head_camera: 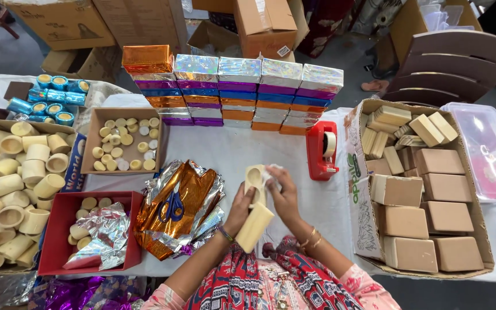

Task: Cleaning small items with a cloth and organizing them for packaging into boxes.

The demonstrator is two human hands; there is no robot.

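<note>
White-clothed surface (242, 150), crowded: stacked foil-wrapped boxes (236, 92) at the far edge, red tape dispenser (321, 150) right of centre, carton of tan blocks (426, 195) at right, cream tubes (12, 189) heaped at left, crumpled foil (179, 209) with blue scissors (172, 205) lying on it. Both hands meet over the near middle of the surface. Left hand (239, 209) closed around two cream tubes (254, 212), one upright with its open mouth up, one slanting down toward the lap. Right hand (285, 195) pinches a small white wad (271, 174) against the upper tube's rim. Forearms converge from the lap, wrists bent inward, bangles on the right. Judgement: wiping goes best with the left grip firm and the tube turned slowly under the cloth.
</note>
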